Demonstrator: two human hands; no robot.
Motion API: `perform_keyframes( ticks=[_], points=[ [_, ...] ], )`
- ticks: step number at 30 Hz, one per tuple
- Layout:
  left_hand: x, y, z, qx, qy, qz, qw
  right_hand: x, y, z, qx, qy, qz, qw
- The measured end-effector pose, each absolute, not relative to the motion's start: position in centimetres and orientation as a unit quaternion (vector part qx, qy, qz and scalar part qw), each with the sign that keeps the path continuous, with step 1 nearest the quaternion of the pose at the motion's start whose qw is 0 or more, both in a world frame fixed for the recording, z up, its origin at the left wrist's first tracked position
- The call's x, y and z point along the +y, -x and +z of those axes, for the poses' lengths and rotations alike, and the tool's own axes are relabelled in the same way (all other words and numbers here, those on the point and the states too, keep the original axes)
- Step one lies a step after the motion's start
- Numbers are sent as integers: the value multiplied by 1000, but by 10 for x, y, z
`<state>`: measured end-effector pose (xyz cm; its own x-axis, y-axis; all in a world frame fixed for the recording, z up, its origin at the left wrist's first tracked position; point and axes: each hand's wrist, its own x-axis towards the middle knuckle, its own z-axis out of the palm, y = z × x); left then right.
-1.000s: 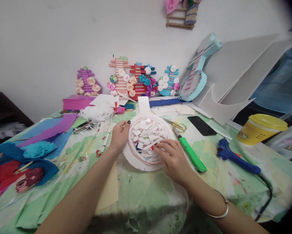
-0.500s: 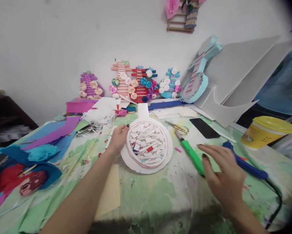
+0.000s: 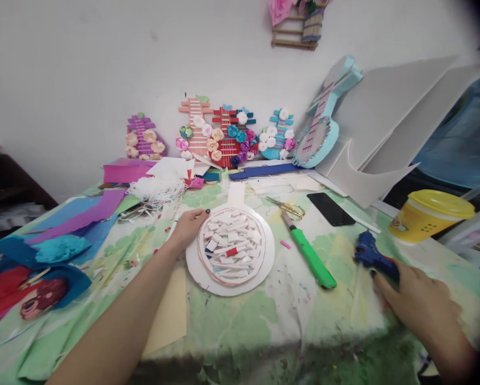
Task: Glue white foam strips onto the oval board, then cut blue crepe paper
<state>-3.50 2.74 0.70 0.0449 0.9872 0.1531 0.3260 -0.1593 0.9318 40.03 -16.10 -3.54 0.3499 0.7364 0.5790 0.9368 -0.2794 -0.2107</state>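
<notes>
A white round board with a short neck (image 3: 259, 272) lies on the table, a ring on it filled with white foam scraps (image 3: 234, 235) and a red one among them. My left hand (image 3: 189, 231) pinches the board's upper left edge between thumb and fingers. At the right, my right hand (image 3: 420, 299) is wrapped round the handle of a blue glue gun (image 3: 370, 251), whose front points up and to the left. Between the board and the glue gun lies a green-handled knife (image 3: 314, 259), with gold scissors (image 3: 290, 208) above it.
A black phone (image 3: 331, 209) and a yellow-lidded tub (image 3: 430, 216) stand at the right. Decorated paper instruments (image 3: 226, 133) lean on the wall. Coloured paper (image 3: 79, 219), white string (image 3: 159, 187) and a cream sheet (image 3: 169, 315) lie to the left.
My right hand has moved right and taken hold of the glue gun, which has turned. The board has shifted slightly down and left in view, with my left hand still on it.
</notes>
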Motion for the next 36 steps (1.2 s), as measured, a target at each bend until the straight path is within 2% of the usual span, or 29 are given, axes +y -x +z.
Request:
perform_keyframes(
  ticks=[3, 5, 7, 9, 11, 15, 17, 20, 25, 28, 32, 36],
  points=[
    [28, 35, 4, 523, -633, 410, 397, -153, -406, -37, -511, 826, -179, 155],
    [28, 34, 2, 523, -635, 401, 405, -149, -411, -35, -528, 826, -144, 133],
    [29, 34, 1, 527, -635, 397, 403, -150, -411, -30, -555, 810, -115, 149],
    [30, 33, 1, 531, -639, 391, 397, -156, -406, -22, -559, 795, -97, 217],
    [29, 32, 2, 532, -647, 383, 391, -165, -395, -13, -534, 781, -48, 320],
    [27, 30, 4, 548, -667, 371, 344, -175, -361, 3, -444, 685, 188, 547],
    [28, 32, 2, 561, -677, 357, 316, -173, -342, 8, -418, 607, 309, 601],
    [34, 39, -1, 585, -680, 355, 263, -166, -318, 11, -424, 554, 407, 590],
    [35, 33, 6, 534, -728, 423, 76, -158, -297, 9, -470, 583, 425, 509],
    [24, 11, 17, 458, -783, 408, 104, -154, -294, 9, -500, 618, 415, 442],
    [11, -28, 27, 383, -845, 335, 165, -144, -295, 13, -536, 682, 335, 369],
    [13, -64, 30, 305, -900, 256, 177, -137, -299, 16, -553, 668, 252, 430]
  ],
)
